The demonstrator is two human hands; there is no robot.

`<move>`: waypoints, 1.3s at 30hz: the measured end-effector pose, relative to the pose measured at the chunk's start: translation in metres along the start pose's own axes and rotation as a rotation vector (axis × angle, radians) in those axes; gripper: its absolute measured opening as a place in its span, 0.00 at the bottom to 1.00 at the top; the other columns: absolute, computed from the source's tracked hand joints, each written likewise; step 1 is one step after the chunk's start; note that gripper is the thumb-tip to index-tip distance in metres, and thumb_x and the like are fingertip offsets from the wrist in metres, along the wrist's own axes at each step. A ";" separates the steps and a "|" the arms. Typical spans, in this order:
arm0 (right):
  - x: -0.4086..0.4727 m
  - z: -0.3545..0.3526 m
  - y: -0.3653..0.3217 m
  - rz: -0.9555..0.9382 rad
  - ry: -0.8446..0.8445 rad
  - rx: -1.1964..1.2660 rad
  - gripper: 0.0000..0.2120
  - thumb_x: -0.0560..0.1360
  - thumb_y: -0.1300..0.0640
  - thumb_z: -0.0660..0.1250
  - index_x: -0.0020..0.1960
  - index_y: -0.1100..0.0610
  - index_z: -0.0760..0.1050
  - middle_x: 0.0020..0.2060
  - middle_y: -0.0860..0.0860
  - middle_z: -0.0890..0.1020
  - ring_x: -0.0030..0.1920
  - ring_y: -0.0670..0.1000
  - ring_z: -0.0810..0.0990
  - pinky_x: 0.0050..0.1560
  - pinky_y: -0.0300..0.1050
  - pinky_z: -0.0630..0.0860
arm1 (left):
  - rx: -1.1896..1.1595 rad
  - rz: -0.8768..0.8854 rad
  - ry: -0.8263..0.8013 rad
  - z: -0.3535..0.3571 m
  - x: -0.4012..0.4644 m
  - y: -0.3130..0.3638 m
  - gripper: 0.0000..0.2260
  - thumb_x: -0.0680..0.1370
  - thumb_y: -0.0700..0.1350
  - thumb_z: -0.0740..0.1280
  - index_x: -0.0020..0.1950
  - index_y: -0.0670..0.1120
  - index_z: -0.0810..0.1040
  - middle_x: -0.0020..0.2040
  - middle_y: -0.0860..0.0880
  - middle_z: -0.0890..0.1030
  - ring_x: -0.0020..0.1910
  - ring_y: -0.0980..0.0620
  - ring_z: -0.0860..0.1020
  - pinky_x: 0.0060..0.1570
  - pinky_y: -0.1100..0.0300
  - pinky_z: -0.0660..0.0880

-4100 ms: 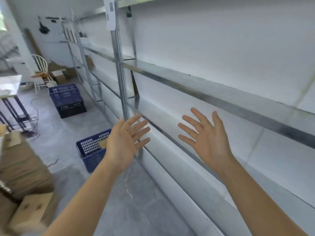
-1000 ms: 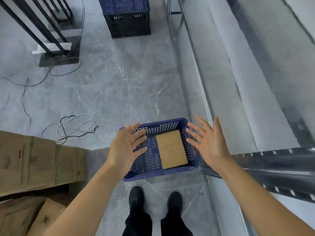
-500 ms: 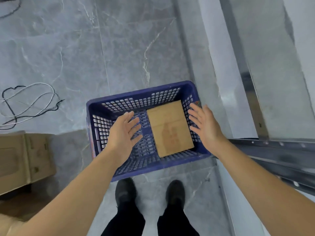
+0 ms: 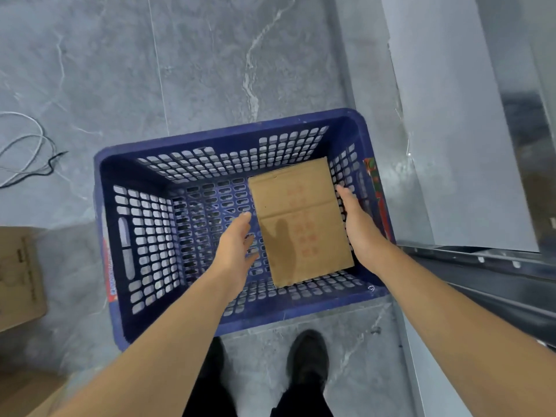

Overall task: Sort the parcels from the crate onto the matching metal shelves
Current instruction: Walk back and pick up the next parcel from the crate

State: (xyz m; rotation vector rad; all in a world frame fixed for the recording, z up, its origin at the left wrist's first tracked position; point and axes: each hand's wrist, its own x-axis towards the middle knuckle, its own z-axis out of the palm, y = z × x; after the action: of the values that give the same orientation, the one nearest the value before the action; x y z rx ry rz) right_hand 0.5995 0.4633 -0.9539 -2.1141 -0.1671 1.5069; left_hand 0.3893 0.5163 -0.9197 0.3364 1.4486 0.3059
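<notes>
A blue perforated plastic crate [image 4: 126, 188] stands on the grey floor right below me. One flat brown cardboard parcel [image 4: 298, 218] with faint red print lies in its right half. My left hand [image 4: 236, 246] is inside the crate, just left of the parcel, fingers apart and holding nothing. My right hand [image 4: 356, 222] is down between the parcel's right edge and the crate wall, fingers extended along that edge; no grip shows. The metal shelf [image 4: 469, 266] rail runs at the right.
Cardboard boxes [image 4: 18, 275] sit on the floor at the left edge. Loose white and black cables [image 4: 27, 155] lie on the tiles at the far left. My two black shoes [image 4: 307, 356] stand just behind the crate. The lowest shelf board [image 4: 445, 130] flanks the crate's right side.
I have turned from the shelves and bent down over the crate. Both hands dropped from above the rim into the crate, closing in on either side of the parcel.
</notes>
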 end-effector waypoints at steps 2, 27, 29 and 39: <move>0.008 0.000 0.006 -0.007 -0.024 -0.008 0.56 0.58 0.12 0.50 0.82 0.35 0.57 0.83 0.47 0.62 0.82 0.52 0.60 0.81 0.64 0.56 | 0.001 -0.022 -0.005 0.004 0.006 -0.005 0.26 0.86 0.53 0.61 0.83 0.51 0.61 0.84 0.49 0.61 0.83 0.44 0.60 0.78 0.43 0.62; -0.076 -0.025 -0.034 0.025 -0.076 0.004 0.59 0.51 0.08 0.51 0.77 0.34 0.67 0.79 0.47 0.70 0.79 0.54 0.67 0.79 0.66 0.62 | 0.087 0.108 -0.014 -0.003 -0.086 0.033 0.15 0.86 0.52 0.59 0.64 0.52 0.83 0.62 0.49 0.85 0.61 0.47 0.82 0.63 0.43 0.79; -0.118 -0.033 -0.062 -0.015 -0.096 0.020 0.51 0.57 0.10 0.51 0.74 0.32 0.70 0.78 0.45 0.72 0.78 0.52 0.68 0.79 0.64 0.62 | 0.080 0.138 -0.002 -0.005 -0.120 0.048 0.16 0.86 0.53 0.59 0.66 0.52 0.83 0.64 0.47 0.84 0.63 0.45 0.82 0.64 0.42 0.79; -0.326 -0.078 -0.165 -0.302 -0.106 0.055 0.21 0.86 0.43 0.53 0.78 0.32 0.59 0.70 0.35 0.73 0.68 0.39 0.74 0.70 0.48 0.71 | 0.077 0.268 0.029 -0.012 -0.324 0.126 0.18 0.87 0.42 0.54 0.67 0.49 0.82 0.60 0.51 0.86 0.57 0.52 0.82 0.48 0.56 0.79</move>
State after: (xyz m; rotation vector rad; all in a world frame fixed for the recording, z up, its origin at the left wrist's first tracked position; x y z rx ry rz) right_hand 0.5829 0.4479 -0.5808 -1.8694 -0.4564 1.4238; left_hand 0.3452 0.5016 -0.5748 0.5923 1.4474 0.4735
